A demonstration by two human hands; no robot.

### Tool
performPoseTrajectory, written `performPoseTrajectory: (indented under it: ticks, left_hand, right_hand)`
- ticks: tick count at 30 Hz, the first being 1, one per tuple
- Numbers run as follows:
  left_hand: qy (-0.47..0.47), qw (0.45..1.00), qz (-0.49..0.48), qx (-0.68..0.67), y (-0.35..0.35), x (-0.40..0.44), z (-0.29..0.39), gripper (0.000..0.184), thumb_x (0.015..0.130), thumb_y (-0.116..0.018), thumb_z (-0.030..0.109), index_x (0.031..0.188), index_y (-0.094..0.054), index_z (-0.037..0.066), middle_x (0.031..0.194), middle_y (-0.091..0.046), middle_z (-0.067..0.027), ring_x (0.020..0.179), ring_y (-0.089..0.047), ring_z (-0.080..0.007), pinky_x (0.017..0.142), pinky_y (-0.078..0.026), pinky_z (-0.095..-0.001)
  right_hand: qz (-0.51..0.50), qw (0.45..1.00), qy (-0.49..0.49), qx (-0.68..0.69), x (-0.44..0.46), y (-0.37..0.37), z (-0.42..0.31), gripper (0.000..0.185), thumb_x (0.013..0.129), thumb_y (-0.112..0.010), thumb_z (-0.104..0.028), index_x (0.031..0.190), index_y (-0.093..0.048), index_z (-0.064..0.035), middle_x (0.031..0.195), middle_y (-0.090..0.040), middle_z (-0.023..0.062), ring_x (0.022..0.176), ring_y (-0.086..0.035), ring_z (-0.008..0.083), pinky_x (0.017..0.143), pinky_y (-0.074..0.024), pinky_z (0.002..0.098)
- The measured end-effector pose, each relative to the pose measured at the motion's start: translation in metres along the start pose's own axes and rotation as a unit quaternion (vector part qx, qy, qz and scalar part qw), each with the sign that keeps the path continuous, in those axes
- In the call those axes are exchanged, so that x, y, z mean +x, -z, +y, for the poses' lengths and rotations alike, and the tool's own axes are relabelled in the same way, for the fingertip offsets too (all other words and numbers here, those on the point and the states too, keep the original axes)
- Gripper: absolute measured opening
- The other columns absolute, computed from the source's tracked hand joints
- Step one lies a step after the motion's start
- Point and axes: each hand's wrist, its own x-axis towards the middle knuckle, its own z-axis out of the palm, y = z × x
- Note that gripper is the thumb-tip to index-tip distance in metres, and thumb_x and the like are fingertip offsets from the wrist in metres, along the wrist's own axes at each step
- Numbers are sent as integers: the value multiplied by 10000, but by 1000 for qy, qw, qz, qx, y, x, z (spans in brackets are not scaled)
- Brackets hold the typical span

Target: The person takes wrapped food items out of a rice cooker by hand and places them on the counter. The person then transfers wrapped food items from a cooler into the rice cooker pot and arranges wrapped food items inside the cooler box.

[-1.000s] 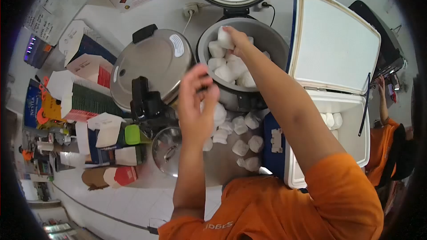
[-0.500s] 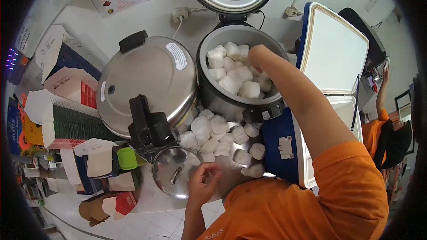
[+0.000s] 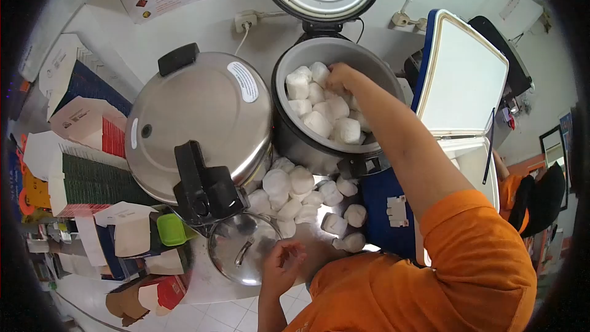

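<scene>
My right hand (image 3: pixel 344 79) reaches into the open rice cooker (image 3: pixel 387 77), its fingers curled down on a white wrapped bundle that they partly cover. Around it, several more white wrapped bundles (image 3: pixel 347 129) are heaped in the pot. My left hand (image 3: pixel 284 265) is low at the counter's front edge, fingers bent and apart from the thumb, holding nothing. Close by on its left lies a round metal lid (image 3: pixel 236 252) with a handle. A pile of loose white bundles (image 3: pixel 278 184) rests on the steel counter between the cookers and my body.
A second, closed steel cooker (image 3: pixel 196 110) stands left. A blue cooler (image 3: pixel 384 215) is on the right with its white-lined lid (image 3: pixel 464 74) raised. Stacked folded cartons (image 3: pixel 92 178) and a green scoop-like container (image 3: pixel 172 229) line the left side. Another person in orange (image 3: pixel 513 197) is far right.
My right hand has moved slightly left within the pot, onto a bundle that showed beside it before. My left hand stays near the lid. The view has shifted slightly.
</scene>
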Motion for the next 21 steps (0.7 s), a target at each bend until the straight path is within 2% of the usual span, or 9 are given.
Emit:
performPoseTrajectory:
  ticks: [4,6,7,10,13,15,17,19,21]
  left_hand:
    - [21,1000,-5,-15,-1,4,-4,297,894,-776,108,1164,-655,72,1050,-711,-16,905,-593,-96,799,-444,-263]
    - [11,1000,-8,6,-3,8,-3,296,890,-781,126,1155,-662,72,1050,-712,-12,892,-586,-98,798,-443,-262]
    - [-1,1000,-9,23,-3,9,-2,293,888,-782,136,1150,-666,72,1050,-713,-9,888,-585,-99,798,-442,-262]
    - [-8,999,1,46,-5,5,-3,284,880,-783,149,1132,-677,71,1038,-719,-9,869,-595,-106,782,-448,-266]
    - [-25,997,6,67,-4,2,-2,278,868,-784,137,1118,-684,73,1023,-728,-18,843,-609,-115,757,-460,-272]
    - [-35,995,10,88,-3,-2,-1,277,859,-783,121,1114,-685,72,1015,-733,-25,828,-615,-120,742,-467,-276]
    - [-41,993,11,114,-3,-6,0,279,852,-779,103,1112,-683,69,1008,-736,-33,818,-620,-125,732,-473,-278]
    - [-41,992,-3,115,-5,-6,9,275,852,-771,85,1112,-682,69,1014,-738,-36,823,-624,-125,738,-474,-276]
    - [-59,991,-12,118,-7,0,12,274,852,-763,71,1113,-680,66,1017,-738,-39,827,-627,-126,743,-474,-275]
  right_hand:
    - [-92,989,-13,118,8,6,11,509,796,-748,-187,1280,-700,-37,1077,-744,207,918,-740,333,844,-577,538]
    - [-15,992,-3,-122,3,9,1,476,860,-678,-209,1301,-685,-29,1100,-736,225,928,-742,343,867,-556,569]
    - [15,984,-21,-176,-1,4,-5,465,882,-663,-206,1312,-679,-30,1154,-713,222,983,-719,356,894,-545,571]
    - [92,966,-136,-199,-90,35,-60,439,925,-657,-170,1345,-661,-42,1404,-602,191,1249,-605,413,1006,-511,554]
    - [39,988,-59,-134,-31,-3,-12,424,928,-651,-203,1321,-669,-44,1408,-588,217,1247,-600,426,1012,-487,580]
    - [127,991,-50,-16,-37,15,-24,429,889,-694,-226,1276,-685,-43,1403,-601,212,1231,-614,421,998,-500,567]
    - [116,992,30,38,-56,40,-40,475,842,-735,-258,1249,-680,-18,1320,-638,231,1175,-645,418,971,-522,530]
    - [18,984,174,32,-87,66,-82,570,786,-775,-297,1238,-654,28,1159,-699,274,1079,-691,418,929,-553,469]
    - [139,963,233,-1,-72,16,-97,479,727,-828,-345,1028,-744,17,1012,-753,219,969,-740,353,869,-589,435]
